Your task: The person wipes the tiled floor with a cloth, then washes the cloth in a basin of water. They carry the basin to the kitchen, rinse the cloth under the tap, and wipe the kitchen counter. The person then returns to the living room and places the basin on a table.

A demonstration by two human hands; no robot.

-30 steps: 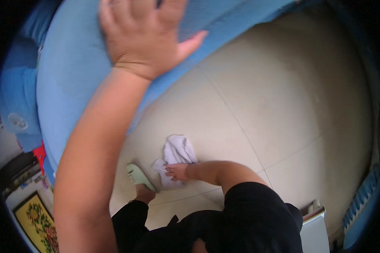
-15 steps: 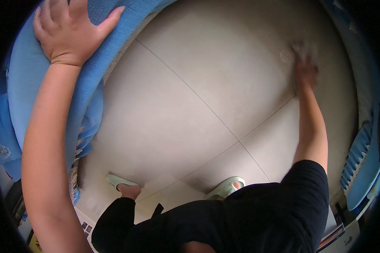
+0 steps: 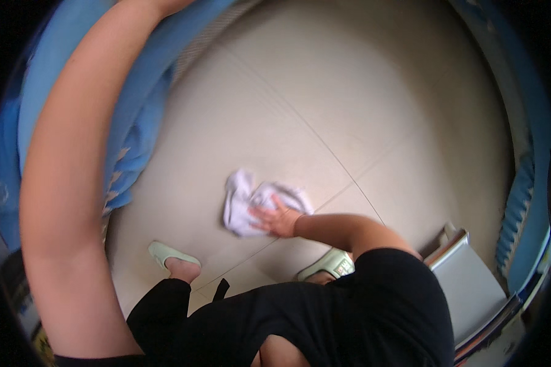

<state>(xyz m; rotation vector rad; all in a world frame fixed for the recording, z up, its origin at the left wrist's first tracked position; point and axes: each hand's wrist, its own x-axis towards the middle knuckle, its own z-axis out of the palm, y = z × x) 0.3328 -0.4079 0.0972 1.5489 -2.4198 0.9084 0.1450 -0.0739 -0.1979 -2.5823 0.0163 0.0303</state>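
Note:
A pale lilac-white cloth (image 3: pixel 242 205) lies crumpled on the light tiled floor (image 3: pixel 275 134), its edges blurred by motion. My right hand (image 3: pixel 277 218) presses on its right side from above, palm down with the fingers spread. Across the left of the view stretches my left arm, toward a surface covered in blue fabric (image 3: pixel 138 131). Only the wrist and the base of my left hand (image 3: pixel 170 5) show at the top edge; its fingers lie outside the picture.
Pale green slippers are on my feet, the left slipper (image 3: pixel 160 252) and the right slipper (image 3: pixel 332 264). A grey box-like piece (image 3: pixel 468 287) stands at the lower right. More blue fabric with a frilled edge (image 3: pixel 513 211) hangs along the right side.
My right hand has swept from the far right toward me and to the left, where the cloth now shows plainly. My left hand has slid up mostly out of view as the view shifted.

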